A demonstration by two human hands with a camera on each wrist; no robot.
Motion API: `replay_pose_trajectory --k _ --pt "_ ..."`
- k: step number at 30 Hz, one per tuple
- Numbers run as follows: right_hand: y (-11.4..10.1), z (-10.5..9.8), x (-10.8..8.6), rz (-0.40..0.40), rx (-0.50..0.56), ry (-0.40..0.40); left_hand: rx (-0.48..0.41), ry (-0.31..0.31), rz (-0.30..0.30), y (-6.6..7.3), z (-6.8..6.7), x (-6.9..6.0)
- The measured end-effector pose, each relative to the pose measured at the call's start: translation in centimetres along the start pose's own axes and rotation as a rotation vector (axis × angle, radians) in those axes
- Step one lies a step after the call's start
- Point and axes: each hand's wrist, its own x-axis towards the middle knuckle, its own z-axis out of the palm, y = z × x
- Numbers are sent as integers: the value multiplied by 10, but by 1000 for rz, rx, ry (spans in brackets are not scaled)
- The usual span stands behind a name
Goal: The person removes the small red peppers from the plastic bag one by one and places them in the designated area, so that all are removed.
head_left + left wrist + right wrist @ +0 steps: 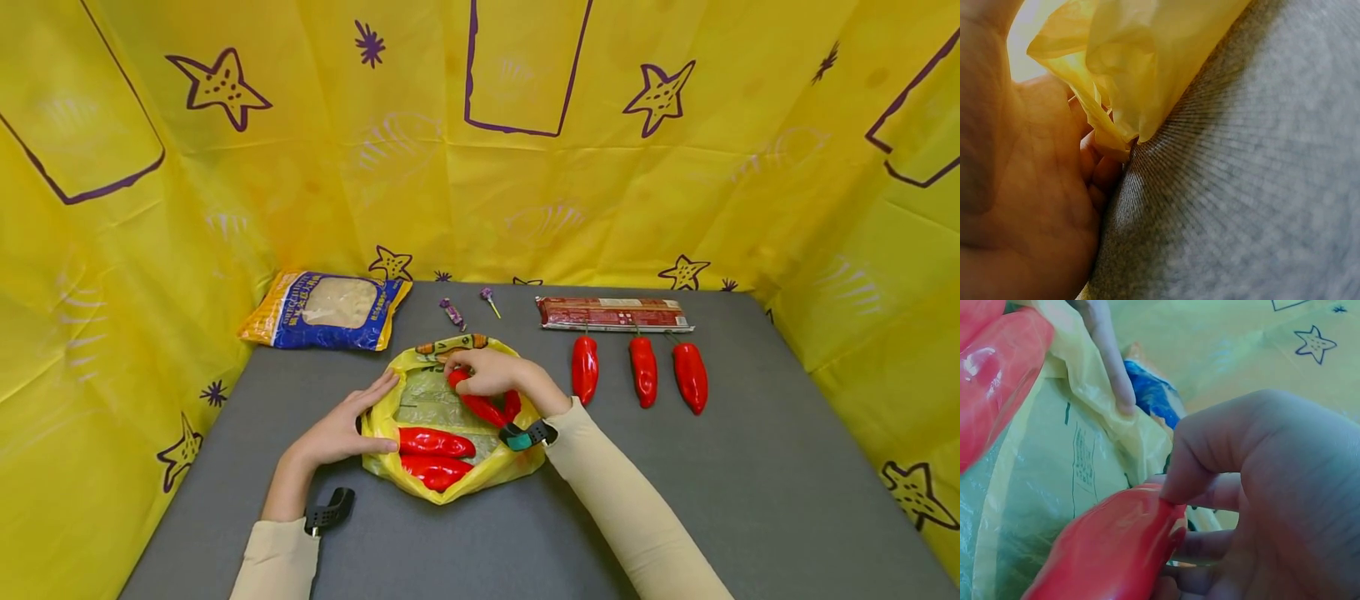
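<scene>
A yellow plastic bag (378, 417) stands with its mouth spread wide. My left hand (341, 429) is at its left rim, index finger and thumb far apart and mostly straight; in the left wrist view, other fingers of that hand (1041, 181) touch the yellow plastic (1129, 69). Inside the bag, my right hand (491, 372) pinches one end of a red pepper (480, 406), also seen in the right wrist view as a glossy red pepper (1113, 544) under my thumb. Another pepper (513, 403) lies beside it, and two more (435, 442) are stacked near the bag's front left.
Three red peppers (585, 369) are lined up on the grey table (675, 517) at right, below a long red packet (615, 314). A blue and orange packet (330, 310) lies back left. Between them are a purple-wrapped candy (452, 314) and a lollipop (490, 302).
</scene>
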Motion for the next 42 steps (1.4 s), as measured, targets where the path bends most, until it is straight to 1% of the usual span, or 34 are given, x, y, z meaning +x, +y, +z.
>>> replay_pose_trajectory --k 4,8,11,14,23,30,34,37,42 --pt "0 1 -1 -12 30 -19 4 -3 -1 1 0 -1" --pt "0 0 -1 -62 59 -46 9 4 10 2 -1 -1" --pt "1 0 0 -91 57 -58 5 10 24 3 -2 -1" --pt "2 0 0 -96 32 -60 2 11 33 3 -2 0" --pt "4 0 -2 -61 8 -13 -3 9 20 2 -2 0" --pt "4 0 -5 -115 -87 21 -4 7 22 1 -1 0" --pt "3 -1 -5 -102 -123 41 -1 5 22 1 -1 1" --pt "3 -3 -7 -92 -114 55 -2 6 20 1 -1 1" --pt "5 -8 -13 -140 -58 119 -3 5 22 1 -1 1"
